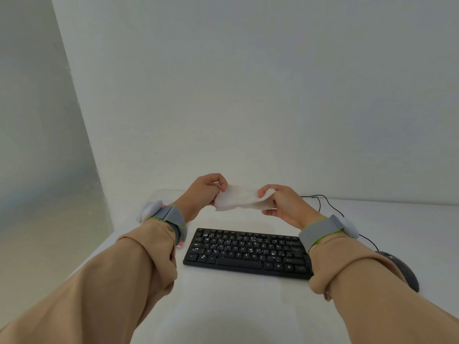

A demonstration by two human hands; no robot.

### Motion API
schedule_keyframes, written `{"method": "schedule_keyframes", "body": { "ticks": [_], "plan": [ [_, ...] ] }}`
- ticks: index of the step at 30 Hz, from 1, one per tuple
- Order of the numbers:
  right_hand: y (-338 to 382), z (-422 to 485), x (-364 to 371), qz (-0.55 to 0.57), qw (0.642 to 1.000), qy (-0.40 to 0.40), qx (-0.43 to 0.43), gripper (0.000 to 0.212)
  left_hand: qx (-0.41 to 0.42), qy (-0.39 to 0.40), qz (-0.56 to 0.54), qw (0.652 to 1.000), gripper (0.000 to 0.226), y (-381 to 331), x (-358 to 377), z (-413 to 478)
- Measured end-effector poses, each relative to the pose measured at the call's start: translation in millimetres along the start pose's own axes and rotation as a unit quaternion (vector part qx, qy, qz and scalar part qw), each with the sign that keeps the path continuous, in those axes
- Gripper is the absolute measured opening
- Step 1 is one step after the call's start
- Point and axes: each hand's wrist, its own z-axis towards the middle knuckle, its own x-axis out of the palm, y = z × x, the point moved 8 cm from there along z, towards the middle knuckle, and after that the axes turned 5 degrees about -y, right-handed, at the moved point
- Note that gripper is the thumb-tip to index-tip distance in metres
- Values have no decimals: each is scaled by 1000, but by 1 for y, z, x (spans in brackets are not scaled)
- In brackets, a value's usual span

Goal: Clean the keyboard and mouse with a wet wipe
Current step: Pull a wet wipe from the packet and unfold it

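Your left hand (202, 193) is raised above the desk (238, 306) at about 11 o'clock from the keyboard (248, 253). Its thumb and fingers are pinched together on the left end of the wet wipe (242, 198), with the remaining fingers curled in. Your right hand (285, 206) is raised at about 1 o'clock from the keyboard. Its thumb presses the right end of the wipe against the fingers, which fold under the sheet. The white wipe spans the gap between both hands, partly unfolded and creased, clear of the desk and touching neither device. The black keyboard lies flat on the white desk directly below the hands; small white specks are visible across its keys. The dark mouse (403, 270) rests on the desk at 3 o'clock from the keyboard, partly hidden behind your right sleeve (372, 294), and apart from both hands. A black cable (323, 202) runs along the desk at 1 o'clock, behind the right wrist. Each wrist carries a grey band (316, 232) with a white module. A small red object (180, 244) shows just beyond your left sleeve, at 9 o'clock from the keyboard; you cannot tell what it is.
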Motion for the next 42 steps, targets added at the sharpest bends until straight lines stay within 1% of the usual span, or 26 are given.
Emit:
{"method": "schedule_keyframes", "body": {
  "ticks": [2,5,7,8,9,11,12,14,16,17,21,27,31,32,35,36,37,38,39,40,42],
  "plan": [
    [0,-1,0,10,1000,3,-2,32,2,-1,1,1000,36,-3,0,0],
    [-3,2,-3,34,999,6,10,42,-2,-11,2,1000,30,-4,-2,2],
    [-4,4,-6,23,1000,4,11,47,-3,-18,6,1000,26,-4,-3,3],
    [-4,4,-6,12,1000,5,3,45,-4,-21,9,1000,23,-4,-3,2],
    [-3,4,-5,7,1000,13,-10,37,-4,-23,14,1000,19,-3,-2,2],
    [-1,4,-2,10,999,24,-37,12,-4,-30,36,999,14,0,-3,3],
    [0,4,-1,18,999,23,-44,12,0,-35,51,998,15,2,-3,4],
    [-1,6,-1,40,998,18,-41,31,7,-42,71,997,13,5,-4,5],
    [-2,6,0,67,997,17,-23,42,2,-37,77,996,17,9,-2,5],
    [-3,6,2,83,996,21,-11,42,-3,-32,83,996,21,11,-1,5],
    [-6,5,12,128,990,58,34,27,-13,-38,104,994,27,17,-1,7],
    [-10,3,21,149,982,84,76,33,-20,-65,130,989,23,19,-3,11],
    [-10,1,29,150,980,100,79,17,-26,-71,131,988,12,22,-4,11],
    [-9,0,32,151,980,109,77,17,-28,-78,128,988,14,24,-5,11],
    [-8,-2,42,153,976,132,76,23,-39,-135,123,982,35,28,-13,9],
    [-8,-2,44,154,976,136,77,25,-44,-155,121,979,36,29,-16,8],
    [-9,-1,47,154,975,137,79,28,-53,-161,111,979,32,31,-17,8],
    [-9,-1,49,155,975,139,81,30,-63,-150,91,982,22,32,-15,9],
    [-9,0,52,158,974,140,83,31,-78,-121,64,988,10,34,-11,9],
    [-9,0,55,161,973,143,87,31,-91,-82,32,992,7,36,-5,8],
    [-11,1,60,166,971,146,92,30,-110,-18,-21,994,25,39,5,7]
  ]
}}
